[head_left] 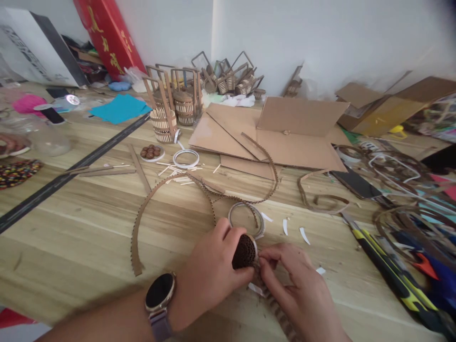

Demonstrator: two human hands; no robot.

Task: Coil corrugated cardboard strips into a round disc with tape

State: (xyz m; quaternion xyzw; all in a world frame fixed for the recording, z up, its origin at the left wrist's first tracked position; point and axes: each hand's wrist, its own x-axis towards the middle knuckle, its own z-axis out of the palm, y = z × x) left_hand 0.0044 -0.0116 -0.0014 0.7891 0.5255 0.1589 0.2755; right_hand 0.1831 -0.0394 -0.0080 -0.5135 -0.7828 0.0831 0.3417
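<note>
My left hand (210, 273), with a black watch on its wrist, is closed around a small dark roll of corrugated cardboard (244, 251) held just above the wooden table (89, 228). My right hand (295, 285) pinches the edge of that roll with thumb and forefinger, where a brown corrugated strip (274, 301) runs off beneath the hand. A ring of white tape (246, 218) lies just behind the roll. Long corrugated strips (149, 209) curve across the table beyond my hands.
Flat cardboard sheets (281, 137) lie at the back centre, small wooden baskets (174, 107) behind them. A long black ruler (71, 171) runs diagonally on the left. A phone (356, 184), a yellow-black tool (388, 270) and tangled strips fill the right. A dish of brown beads (151, 152) sits near a white ring (185, 158).
</note>
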